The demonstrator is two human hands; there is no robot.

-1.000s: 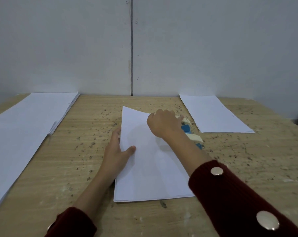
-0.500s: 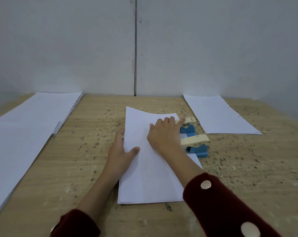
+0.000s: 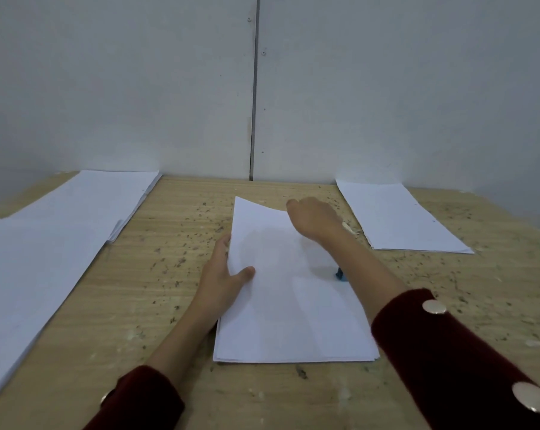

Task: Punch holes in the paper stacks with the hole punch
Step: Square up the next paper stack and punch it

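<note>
While the left hand [image 3: 228, 280] lies flat, thumb spread, pinning the centre paper stack [image 3: 290, 293] at its left edge near the desk's [image 3: 169, 274] front, the right hand [image 3: 316, 221], fingers curled, covers the mostly hidden hole punch [image 3: 341, 274] at the stack's right edge; whether it grips cannot be told. Bare wood separates two more stacks [image 3: 399, 218] at the far corners.

You find nothing to read here. The sheets of the paper stack [image 3: 293, 299] under your hands are blank, and so are the stack at far right [image 3: 402, 218] and the long stacks at left [image 3: 45, 243]. The little of the hole punch [image 3: 340, 275] that shows bears no legible mark.
</note>
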